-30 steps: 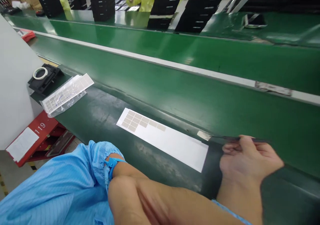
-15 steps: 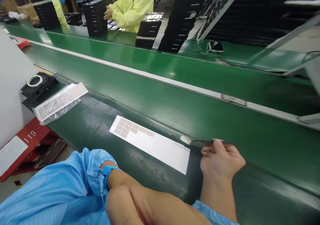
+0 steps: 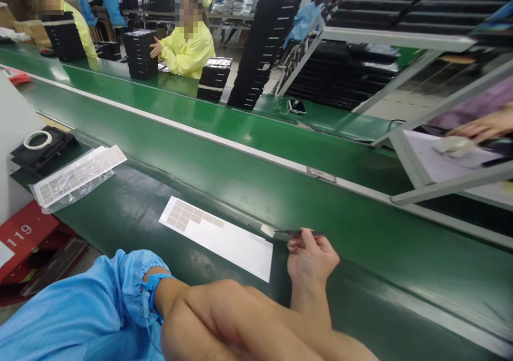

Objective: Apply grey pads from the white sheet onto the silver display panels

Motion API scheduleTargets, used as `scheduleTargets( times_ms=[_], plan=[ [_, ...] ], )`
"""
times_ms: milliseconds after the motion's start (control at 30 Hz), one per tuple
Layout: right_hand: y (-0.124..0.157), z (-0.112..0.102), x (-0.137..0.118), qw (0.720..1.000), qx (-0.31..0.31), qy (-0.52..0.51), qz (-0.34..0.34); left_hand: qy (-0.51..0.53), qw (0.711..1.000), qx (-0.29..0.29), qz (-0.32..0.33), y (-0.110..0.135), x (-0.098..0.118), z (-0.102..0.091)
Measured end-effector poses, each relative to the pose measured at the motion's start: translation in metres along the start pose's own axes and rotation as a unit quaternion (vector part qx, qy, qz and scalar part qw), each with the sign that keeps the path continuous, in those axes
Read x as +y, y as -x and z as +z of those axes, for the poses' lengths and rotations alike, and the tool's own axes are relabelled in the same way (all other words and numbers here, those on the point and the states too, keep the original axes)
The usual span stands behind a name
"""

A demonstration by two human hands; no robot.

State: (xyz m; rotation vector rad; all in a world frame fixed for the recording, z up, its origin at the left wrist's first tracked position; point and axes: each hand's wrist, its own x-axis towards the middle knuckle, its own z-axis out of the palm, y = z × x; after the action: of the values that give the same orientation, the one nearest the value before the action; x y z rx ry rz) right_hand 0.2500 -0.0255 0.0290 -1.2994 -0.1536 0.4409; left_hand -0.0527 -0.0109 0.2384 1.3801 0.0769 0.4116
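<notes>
My right hand rests on the dark green bench edge, pinched shut on black tweezers. The tweezer tips hold a small pale sticker just off the right end of a white backing sheet. That sheet carries several grey stickers at its left end. My left hand, below a blue cuff and wrist strap, lies close to the camera across my right forearm. Its fingers are smeared.
A bag of sticker sheets and a tape roll on a black tray lie at left, above a red bin. The green conveyor runs across. Beyond it are black tray stacks, a phone, yellow-coated workers and another person's hand.
The view has lifted, showing more of the far side and a slanted rack at right. My right hand keeps the tweezers and sticker beside the sheet's end; my left stays put.
</notes>
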Motion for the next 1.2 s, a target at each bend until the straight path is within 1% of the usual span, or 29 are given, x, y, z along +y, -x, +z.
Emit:
scheduleTargets(
  times_ms=[67,100,167,200,233,267,300,333,367,400,433,500,533,567,600,633,733,800,867,967,1033,1067,1133,1200],
  plan=[
    [-0.002,-0.001,0.002,1.0,0.002,0.001,0.001,0.019,0.998,-0.053,0.031,-0.011,0.003,-0.001],
    [-0.003,-0.001,0.003,1.0,0.003,0.001,0.002,0.03,0.995,-0.072,0.056,-0.016,0.004,-0.002],
    [-0.005,-0.001,0.005,1.0,0.005,0.002,0.003,0.037,0.989,-0.07,0.124,-0.027,0.003,-0.003],
    [-0.006,-0.001,0.006,1.0,0.005,0.002,0.005,0.023,0.985,-0.063,0.158,-0.033,0.0,-0.003],
    [-0.007,0.0,0.006,1.0,0.005,0.001,0.006,-0.01,0.981,-0.057,0.184,-0.039,-0.003,-0.002],
    [-0.008,0.0,0.007,1.0,0.005,0.0,0.007,-0.068,0.976,-0.061,0.197,-0.045,-0.007,-0.001],
    [-0.008,0.0,0.007,1.0,0.003,-0.001,0.009,-0.144,0.966,-0.084,0.198,-0.05,-0.013,0.002],
    [-0.009,0.001,0.006,1.0,0.002,-0.003,0.01,-0.226,0.946,-0.128,0.193,-0.054,-0.02,0.006],
    [-0.009,0.001,0.006,1.0,0.001,-0.004,0.012,-0.3,0.918,-0.186,0.181,-0.056,-0.029,0.011],
    [-0.009,0.002,0.005,1.0,-0.001,-0.005,0.014,-0.355,0.885,-0.256,0.161,-0.057,-0.039,0.017],
    [-0.009,0.002,0.005,1.0,-0.003,-0.007,0.016,-0.392,0.849,-0.33,0.129,-0.056,-0.052,0.024],
    [-0.01,0.004,0.004,1.0,-0.007,-0.008,0.018,-0.432,0.771,-0.467,0.018,-0.05,-0.081,0.037],
    [-0.01,0.004,0.004,1.0,-0.009,-0.009,0.018,-0.451,0.733,-0.507,-0.045,-0.046,-0.097,0.043],
    [-0.01,0.005,0.004,1.0,-0.011,-0.01,0.019,-0.473,0.703,-0.522,-0.094,-0.043,-0.113,0.047],
    [-0.01,0.007,0.004,1.0,-0.013,-0.012,0.018,-0.483,0.693,-0.523,-0.114,-0.041,-0.128,0.048],
    [-0.01,0.008,0.005,1.0,-0.015,-0.013,0.018,-0.489,0.697,-0.512,-0.115,-0.04,-0.142,0.047],
    [-0.01,0.015,0.005,0.999,-0.023,-0.024,0.015,-0.466,0.74,-0.481,-0.064,-0.048,-0.172,0.031],
    [-0.007,0.02,0.003,0.999,-0.03,-0.037,0.012,-0.46,0.762,-0.454,-0.031,-0.057,-0.182,0.017],
    [-0.001,0.023,-0.002,0.998,-0.04,-0.056,0.006,-0.461,0.78,-0.423,0.001,-0.063,-0.188,0.006],
    [0.016,0.017,-0.015,0.994,-0.059,-0.091,-0.004,-0.462,0.793,-0.395,0.041,-0.062,-0.193,-0.002],
    [0.029,0.003,-0.025,0.992,-0.066,-0.106,-0.007,-0.471,0.794,-0.38,0.057,-0.058,-0.197,-0.004],
    [0.033,-0.008,-0.031,0.992,-0.065,-0.108,-0.008,-0.477,0.794,-0.372,0.062,-0.056,-0.199,-0.004],
    [0.034,-0.037,-0.046,0.994,-0.049,-0.101,-0.01,-0.488,0.794,-0.357,0.07,-0.052,-0.202,-0.005],
    [0.022,-0.074,-0.068,0.996,-0.003,-0.086,-0.016,-0.5,0.794,-0.34,0.072,-0.048,-0.204,-0.006]
  ],
)
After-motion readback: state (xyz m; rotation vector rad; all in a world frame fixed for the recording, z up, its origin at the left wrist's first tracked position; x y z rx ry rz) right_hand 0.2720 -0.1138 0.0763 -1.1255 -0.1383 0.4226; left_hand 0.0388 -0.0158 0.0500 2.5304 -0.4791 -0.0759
